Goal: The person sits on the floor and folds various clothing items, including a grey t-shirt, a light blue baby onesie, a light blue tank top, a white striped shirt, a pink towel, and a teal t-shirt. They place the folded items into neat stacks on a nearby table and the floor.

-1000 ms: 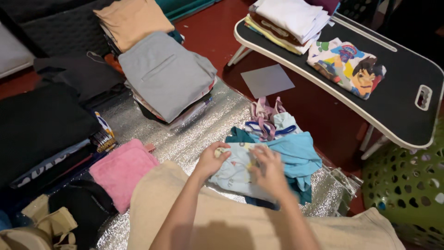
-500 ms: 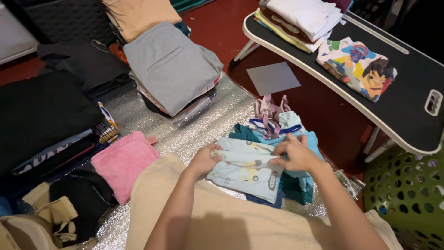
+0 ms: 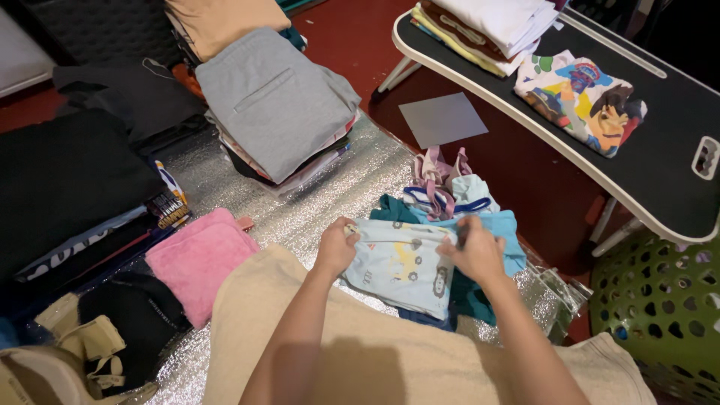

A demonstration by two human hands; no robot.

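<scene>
While both hands pinch it, pale blue printed garment [image 3: 397, 264], flat, left hand [image 3: 335, 250], right hand [image 3: 475, 251].

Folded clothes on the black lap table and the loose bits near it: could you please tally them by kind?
Stacks of folded clothes on the black lap table: 1, the white-topped stack
Single folded cartoon-print garments: 1
Grey flat sheets on the floor: 1
Green perforated baskets: 1
Total: 4
</scene>
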